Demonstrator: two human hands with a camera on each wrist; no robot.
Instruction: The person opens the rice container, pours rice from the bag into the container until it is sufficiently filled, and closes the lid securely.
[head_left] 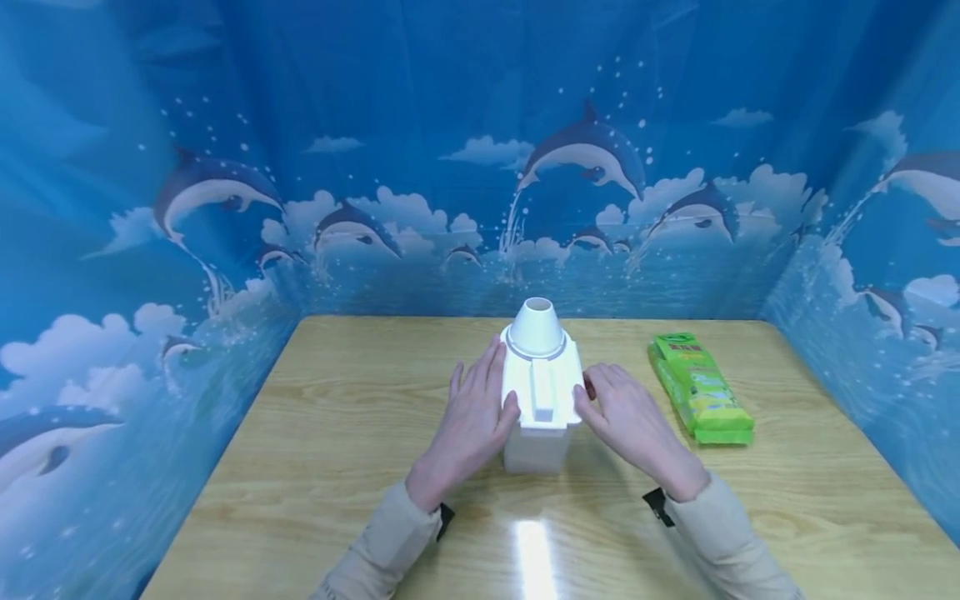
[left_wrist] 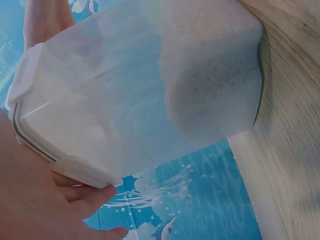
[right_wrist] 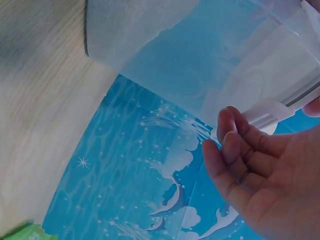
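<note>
A translucent storage container with a white lid stands upright in the middle of the table. The lid carries a white cone and a raised bar. Pale, grainy contents fill its lower part. My left hand rests along the lid's left side, fingers fairly straight and thumb at the top edge. Its fingertips touch a side clip. On the right, my right hand has its thumb at the lid's edge and curled fingers against the other clip.
A bright green packet lies on the wooden table to the right of my right hand. Blue dolphin-print curtains hang behind the table and along both sides.
</note>
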